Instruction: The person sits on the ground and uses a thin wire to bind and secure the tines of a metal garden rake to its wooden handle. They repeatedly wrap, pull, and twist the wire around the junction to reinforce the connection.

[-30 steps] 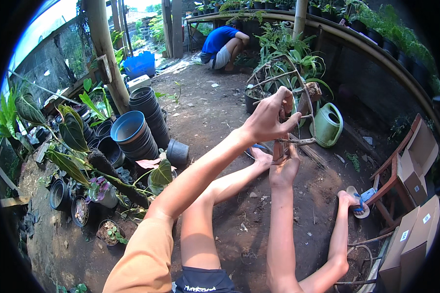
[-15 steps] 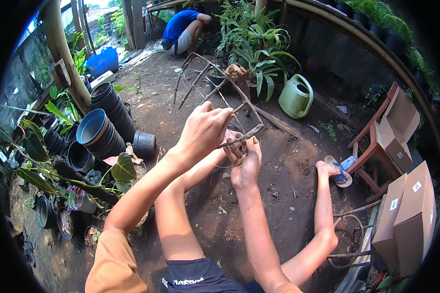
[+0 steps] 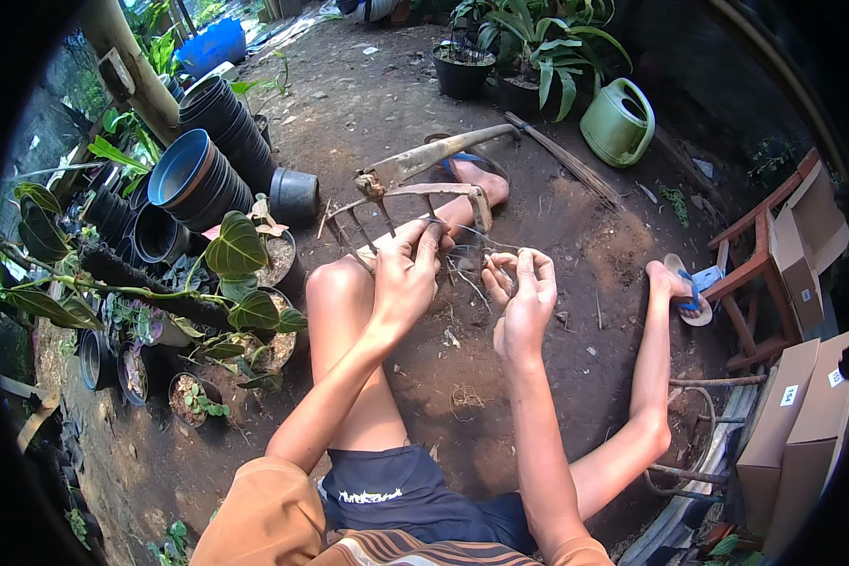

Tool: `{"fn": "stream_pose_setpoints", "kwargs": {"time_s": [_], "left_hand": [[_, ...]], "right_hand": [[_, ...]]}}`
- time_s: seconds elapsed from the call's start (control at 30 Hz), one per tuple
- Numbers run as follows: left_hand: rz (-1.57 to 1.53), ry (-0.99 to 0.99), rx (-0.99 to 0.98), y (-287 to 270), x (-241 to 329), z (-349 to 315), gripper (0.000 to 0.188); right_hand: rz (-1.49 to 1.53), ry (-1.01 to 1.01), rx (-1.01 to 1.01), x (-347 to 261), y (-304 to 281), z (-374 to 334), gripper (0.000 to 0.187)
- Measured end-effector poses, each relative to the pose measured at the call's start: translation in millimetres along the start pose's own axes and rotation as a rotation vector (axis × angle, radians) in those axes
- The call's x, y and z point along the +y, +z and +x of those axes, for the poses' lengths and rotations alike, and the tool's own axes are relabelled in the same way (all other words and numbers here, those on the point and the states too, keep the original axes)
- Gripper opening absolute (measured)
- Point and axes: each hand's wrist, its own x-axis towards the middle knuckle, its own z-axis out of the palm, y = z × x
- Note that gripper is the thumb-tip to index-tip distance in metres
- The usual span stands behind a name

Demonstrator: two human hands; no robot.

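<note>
While the left hand point(image 3: 406, 283) pinches a thin wire point(image 3: 478, 241) with its fingers together, the right hand point(image 3: 524, 307) has its thumb and first finger closed on the other end. Just past the left hand is a brown frame point(image 3: 417, 191) with prongs, above the left leg point(image 3: 349, 283); I cannot tell if they touch. Black pots point(image 3: 219, 174) stand along the left edge of the dirt ground point(image 3: 575, 406), and a green watering can point(image 3: 615, 124) sits toward its far right corner.
</note>
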Motion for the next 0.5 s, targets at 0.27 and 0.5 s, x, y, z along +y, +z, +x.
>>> {"fn": "stream_pose_setpoints", "kwargs": {"time_s": [0.27, 0.5], "left_hand": [[-0.494, -0.131, 0.067, 30, -12, -21, 0.024], [-0.566, -0.216, -0.001, 24, -9, -18, 0.019]], "right_hand": [[-0.297, -0.123, -0.029, -29, -13, -5, 0.019], [-0.838, -0.39, -0.074, -72, -14, -27, 0.015]]}}
